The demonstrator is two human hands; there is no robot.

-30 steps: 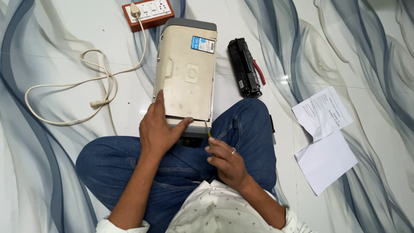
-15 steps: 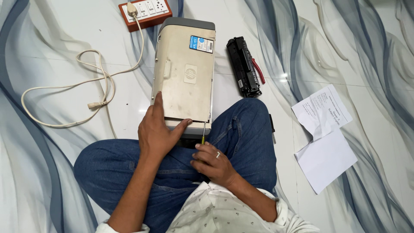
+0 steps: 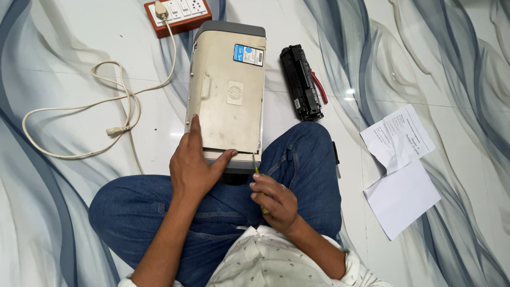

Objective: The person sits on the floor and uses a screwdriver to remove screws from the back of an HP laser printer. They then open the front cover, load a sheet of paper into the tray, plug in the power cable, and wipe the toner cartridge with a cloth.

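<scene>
Since the earlier frame, your right hand (image 3: 273, 199) has shifted slightly and now sits low against your right knee, fingers curled tight around a yellow-handled screwdriver (image 3: 257, 172) whose shaft points up at the near edge of the printer (image 3: 227, 93). Your left hand (image 3: 194, 165) has stayed put: flat and spread on the printer's near end, index finger stretched along the beige panel, thumb hooked across its lower edge, gripping nothing. Printer lies on the floor (image 3: 69, 42) between your knees, long axis running away from you, grey end farthest. Black toner cartridge (image 3: 301, 82) just to its right, not touching. Red power strip (image 3: 178, 15) beyond the far end, its white cord (image 3: 101, 109) looping off to the left. Two sheets of paper (image 3: 401, 170) lie well off to the right.
</scene>
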